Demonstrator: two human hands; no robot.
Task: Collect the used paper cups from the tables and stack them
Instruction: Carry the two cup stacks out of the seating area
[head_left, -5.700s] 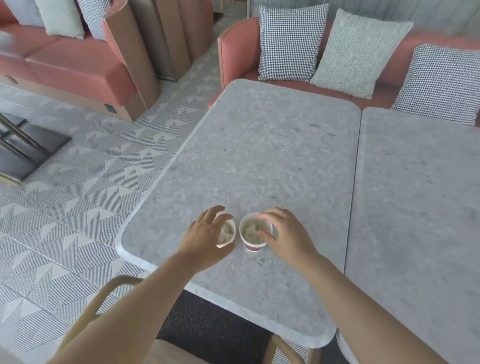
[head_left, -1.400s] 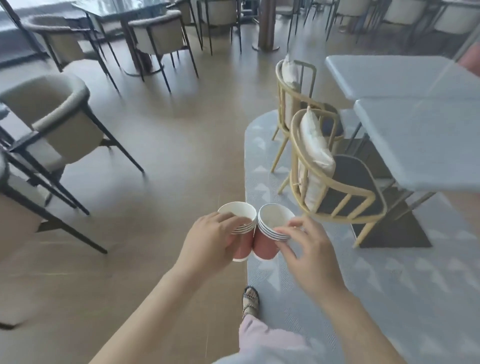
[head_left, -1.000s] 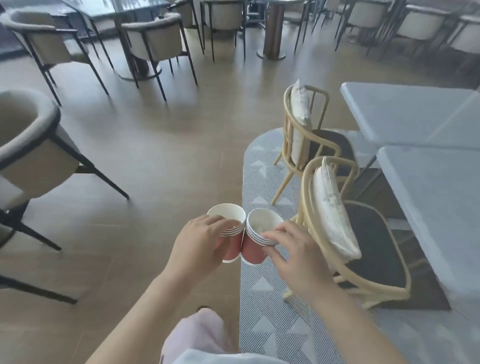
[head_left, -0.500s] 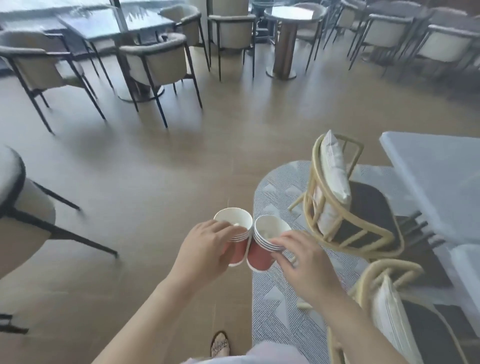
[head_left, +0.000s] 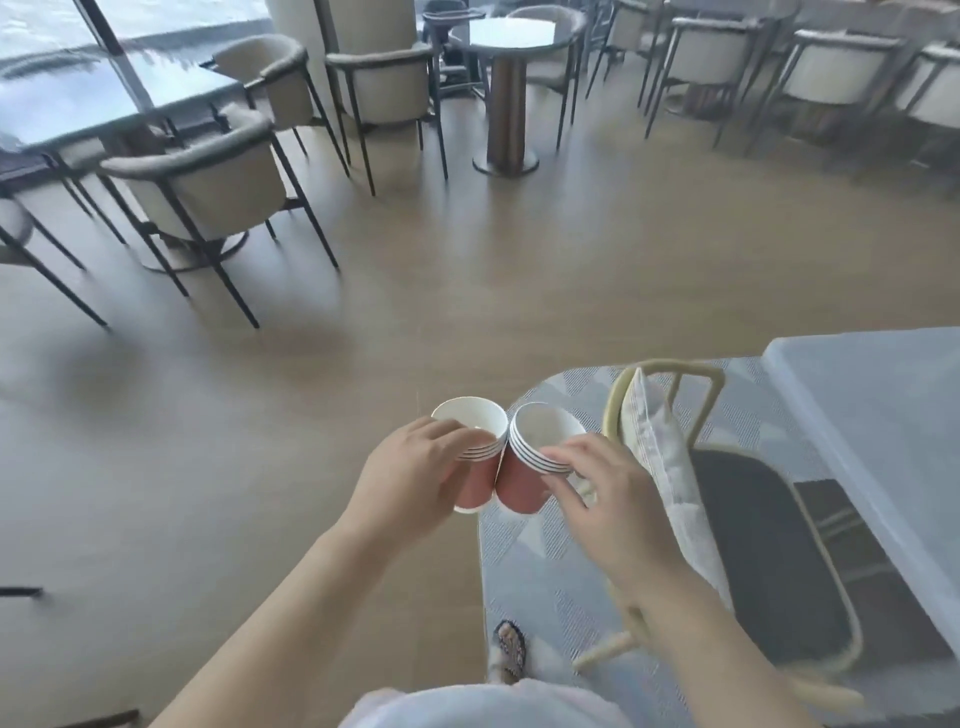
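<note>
Floor (head_left: 571, 270): left hand (head_left: 410, 478), right hand (head_left: 613, 509) grip stacks (head_left: 519, 488)

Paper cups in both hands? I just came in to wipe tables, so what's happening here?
A person holds two stacks of red paper cups side by side above the floor: the left hand grips the left stack, the right hand grips the right stack. The stacks touch but are not yet combined.
</note>
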